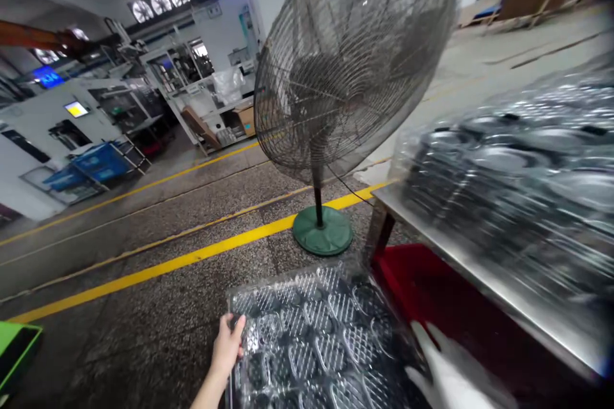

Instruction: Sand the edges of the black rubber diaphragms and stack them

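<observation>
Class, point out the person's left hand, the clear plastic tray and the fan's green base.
left hand (226,345): head view, back of the hand.
clear plastic tray (307,345): head view, its moulded middle.
fan's green base (322,231): head view, top of the base.

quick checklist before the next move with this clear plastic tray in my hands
1. Left hand holding the clear plastic tray: ok, fingers wrapped round its edge.
2. Right hand, white-gloved, secure on the tray: cannot tell, blurred.
3. Tray apart from the pedestal fan's green base: ok.
4. Tray free of the red bin: cannot tell, they overlap in view.
5. Stacked trays steady on the steel table: cannot tell, blurred.
</observation>
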Demonstrator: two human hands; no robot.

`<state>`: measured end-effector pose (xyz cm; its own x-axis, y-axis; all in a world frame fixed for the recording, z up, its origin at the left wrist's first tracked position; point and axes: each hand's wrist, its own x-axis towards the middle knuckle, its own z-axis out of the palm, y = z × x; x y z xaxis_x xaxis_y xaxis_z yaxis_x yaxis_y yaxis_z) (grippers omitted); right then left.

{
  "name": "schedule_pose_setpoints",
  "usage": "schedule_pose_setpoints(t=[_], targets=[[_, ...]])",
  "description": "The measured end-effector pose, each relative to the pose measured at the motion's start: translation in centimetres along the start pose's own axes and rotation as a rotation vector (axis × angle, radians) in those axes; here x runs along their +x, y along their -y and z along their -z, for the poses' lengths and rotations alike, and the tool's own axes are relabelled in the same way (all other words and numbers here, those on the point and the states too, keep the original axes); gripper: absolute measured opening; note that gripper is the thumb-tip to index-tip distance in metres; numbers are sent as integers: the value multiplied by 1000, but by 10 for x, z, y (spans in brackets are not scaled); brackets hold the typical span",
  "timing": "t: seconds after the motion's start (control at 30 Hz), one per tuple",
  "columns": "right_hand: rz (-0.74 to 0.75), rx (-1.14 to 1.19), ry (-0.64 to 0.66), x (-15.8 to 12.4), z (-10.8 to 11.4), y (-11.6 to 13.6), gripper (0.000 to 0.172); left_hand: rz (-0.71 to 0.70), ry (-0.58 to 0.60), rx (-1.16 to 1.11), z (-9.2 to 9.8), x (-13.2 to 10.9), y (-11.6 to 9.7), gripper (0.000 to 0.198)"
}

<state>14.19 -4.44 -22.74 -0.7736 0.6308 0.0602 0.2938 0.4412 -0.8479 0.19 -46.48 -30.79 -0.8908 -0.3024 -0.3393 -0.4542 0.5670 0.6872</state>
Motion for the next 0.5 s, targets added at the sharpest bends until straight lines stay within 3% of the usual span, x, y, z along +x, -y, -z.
schedule_pose_setpoints(t=[0.1, 0.23, 0.37, 0.5], targets=[[-190, 16, -106, -14, 5, -29, 36, -31, 8, 163, -15, 23, 5, 31], [-370, -59, -211, -23, 15, -44, 28, -111, 41, 263, -34, 35, 11, 34], [-479, -154, -149, -27, 17, -51, 26, -145, 38, 322, -37, 40, 13, 46], [-556, -243, -18, -36, 23, -53, 27, -161, -6, 387, -34, 40, 3, 45]])
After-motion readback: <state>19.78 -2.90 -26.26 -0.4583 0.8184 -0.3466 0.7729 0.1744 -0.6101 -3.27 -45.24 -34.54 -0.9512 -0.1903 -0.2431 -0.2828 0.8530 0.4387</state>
